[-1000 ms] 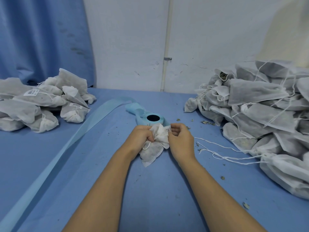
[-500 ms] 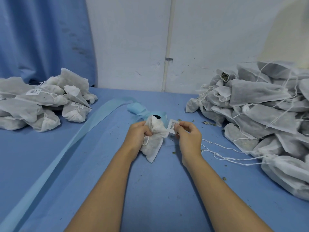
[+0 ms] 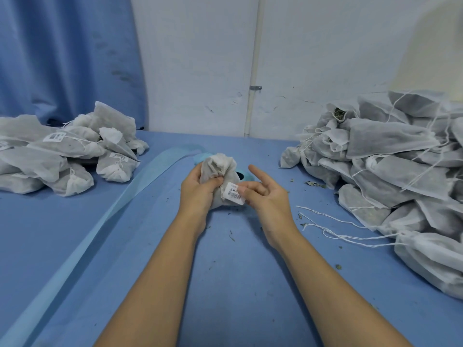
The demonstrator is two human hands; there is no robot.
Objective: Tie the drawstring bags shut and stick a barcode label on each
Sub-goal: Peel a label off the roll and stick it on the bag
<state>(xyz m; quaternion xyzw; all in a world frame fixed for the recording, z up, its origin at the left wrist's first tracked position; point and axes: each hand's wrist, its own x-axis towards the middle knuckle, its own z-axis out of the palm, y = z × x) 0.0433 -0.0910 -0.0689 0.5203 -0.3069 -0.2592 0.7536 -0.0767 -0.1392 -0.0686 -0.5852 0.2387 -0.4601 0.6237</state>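
**Head view.**

- Item in work: one drawstring bag, centre of frame, raised just off the surface. Its gathered neck is enclosed in the grip of the left hand.
- Change noted: half a second ago the barcode label was pinched clear of the bag. It is now laid on the bag's side under the thumb of the right hand. That hand's index finger is extended and the rest are loosely curled, with nothing enclosed.
- Meaning, as judged: this bag is tied and its labelling is nearly done. Only pressing down and setting aside are left.

**Counts.**

- Hands: two.
- Bags in hand: one.
- Finished pile, left of frame: roughly a dozen tied bags, with at least three labels legible.
- Untied pile, right of frame: well over a dozen, no exact count possible. Loose strings are trailed toward the centre.
- Label dispenser: one, light blue, mostly hidden behind the bag.
- Backing strip: one, run to lower left.
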